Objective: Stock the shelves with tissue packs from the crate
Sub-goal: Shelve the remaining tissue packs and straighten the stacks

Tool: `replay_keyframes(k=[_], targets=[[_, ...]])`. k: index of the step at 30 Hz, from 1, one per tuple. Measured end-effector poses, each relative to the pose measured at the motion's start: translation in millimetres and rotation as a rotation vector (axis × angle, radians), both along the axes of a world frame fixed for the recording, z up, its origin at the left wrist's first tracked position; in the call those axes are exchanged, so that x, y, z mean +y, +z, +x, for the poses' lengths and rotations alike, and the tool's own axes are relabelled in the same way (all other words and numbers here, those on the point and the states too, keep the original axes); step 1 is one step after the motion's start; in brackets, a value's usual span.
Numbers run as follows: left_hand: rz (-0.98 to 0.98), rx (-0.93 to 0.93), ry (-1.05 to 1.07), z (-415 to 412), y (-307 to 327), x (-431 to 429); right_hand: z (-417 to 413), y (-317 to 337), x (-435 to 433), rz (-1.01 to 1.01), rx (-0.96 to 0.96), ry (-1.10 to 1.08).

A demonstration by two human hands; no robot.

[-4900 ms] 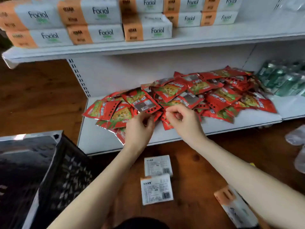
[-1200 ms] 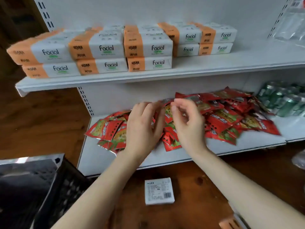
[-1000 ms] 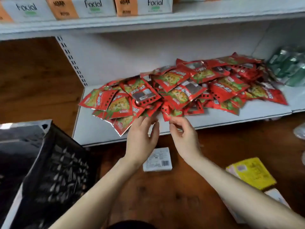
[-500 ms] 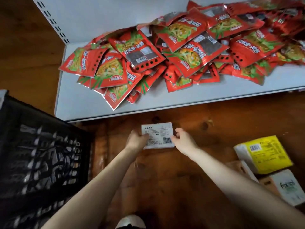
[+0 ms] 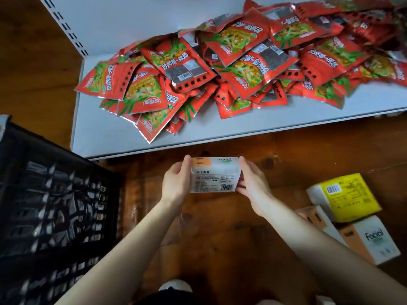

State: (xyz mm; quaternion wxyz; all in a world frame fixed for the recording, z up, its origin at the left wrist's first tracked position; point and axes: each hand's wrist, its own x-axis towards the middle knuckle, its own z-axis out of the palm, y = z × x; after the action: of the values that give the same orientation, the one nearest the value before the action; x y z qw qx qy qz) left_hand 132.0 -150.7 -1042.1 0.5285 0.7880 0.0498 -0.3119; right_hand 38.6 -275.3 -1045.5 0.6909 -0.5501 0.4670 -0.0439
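Ok, status L→R. Approx mid-task by my read.

crate (image 5: pixel 55 205): 1x, black mesh, far left on the wooden floor (image 5: pixel 220 249). Only its outer wall is in view and it's blurred, so can't tell what's inside.

shelf (image 5: pixel 105 137): 1 white deck in view, carrying only red snack packets (image 5: pixel 242 69). The pile overlaps too much for an exact count, but it's well over a dozen. Zero tissue packs on this deck; bare strip at front-left. Other decks are out of frame, so qty already stocked = unknown.

left hand (image 5: pixel 176 183): fingers curled round the left end of the tissue pack (image 5: pixel 214 175), thumb up along the edge. right hand (image 5: pixel 253 183): same on the right end, fingers wrapped under. Neither hand is free.

Held pack: 1x, white w/ orange band, barcode face toward cam. It's off the floor, just in front of the shelf's front edge and not touching it. Not placed yet.

Far right, on the floor:
- yellow pack (image 5: pixel 345 197): 1x, overlapping the others
- white/orange pack (image 5: pixel 372 241): 1x, nearer cam
- orange-edged pack (image 5: pixel 312 216): partly hidden, prob 1x more

So 3 loose packs min.

Left to do, imo: shelve the held pack, then those 3, plus whatever the crate holds.
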Motion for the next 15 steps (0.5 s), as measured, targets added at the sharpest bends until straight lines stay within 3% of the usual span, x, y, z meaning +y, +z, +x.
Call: replay_keyframes(k=[7,15], targets=[[-0.022,-0.219,-0.074,-14.6,38.9,5.8,-15.1,30.5,6.9,-0.232,-0.108,-0.019],[-0.103,-0.466,-0.338,-11.1,108.2,14.5,-37.9,88.1,1.4,-0.531,-0.347,-0.06]])
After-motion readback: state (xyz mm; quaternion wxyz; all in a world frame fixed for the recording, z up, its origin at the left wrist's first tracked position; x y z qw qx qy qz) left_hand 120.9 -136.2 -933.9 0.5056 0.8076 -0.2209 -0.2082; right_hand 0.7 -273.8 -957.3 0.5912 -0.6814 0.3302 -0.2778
